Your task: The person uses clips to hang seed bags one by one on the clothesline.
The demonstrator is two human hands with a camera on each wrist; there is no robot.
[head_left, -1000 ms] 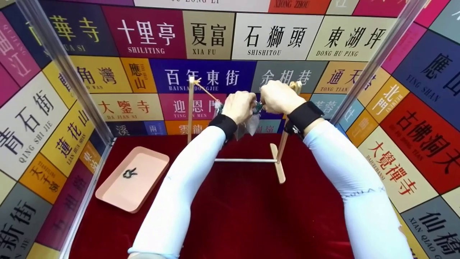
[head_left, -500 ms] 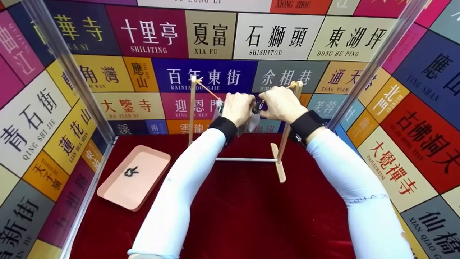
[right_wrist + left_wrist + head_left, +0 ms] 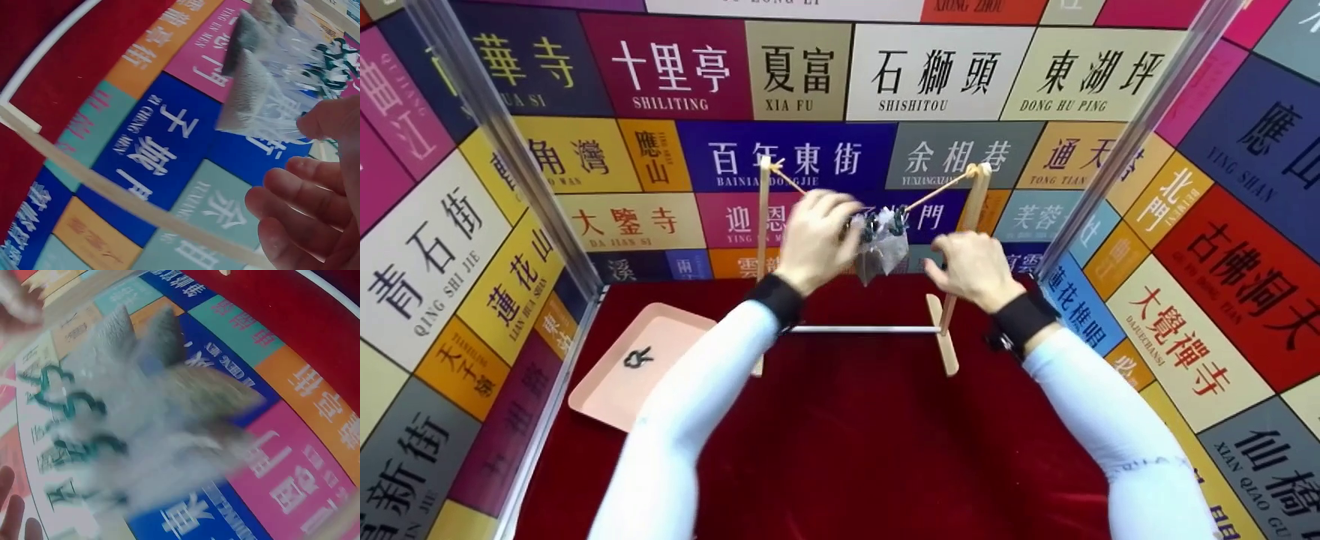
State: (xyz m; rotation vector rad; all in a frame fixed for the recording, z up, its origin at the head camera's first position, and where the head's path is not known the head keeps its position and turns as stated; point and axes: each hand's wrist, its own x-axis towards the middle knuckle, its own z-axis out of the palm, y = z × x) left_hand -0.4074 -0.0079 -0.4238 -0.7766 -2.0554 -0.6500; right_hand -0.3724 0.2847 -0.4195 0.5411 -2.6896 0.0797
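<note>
Several small clear plastic bags [image 3: 883, 251] with grainy contents hang in a bunch from a cord [image 3: 936, 189]. Dark green ties [image 3: 84, 405] fasten their tops. In the left wrist view the bags are blurred. My left hand [image 3: 819, 240] is just left of the bunch, fingers loosely bent and holding nothing; in the head view it overlaps the cord's left part. Lower right of the bags is my right hand [image 3: 976, 270], its relaxed fingers apart from them. In the right wrist view the bags [image 3: 247, 95] appear beyond the thumb, with pale and dark grains in their corners.
The cord is strung between two upright wooden posts [image 3: 976, 202] joined low down by a white rod [image 3: 862, 329]. A pink tray [image 3: 607, 390] on the red cloth [image 3: 885, 450] holds a dark knotted tie [image 3: 637, 358]. Printed panels and clear corner posts surround the workspace.
Both hands have come away from the bunch and parted, the left moving left, the right moving right and down. The bags and ties they covered now show.
</note>
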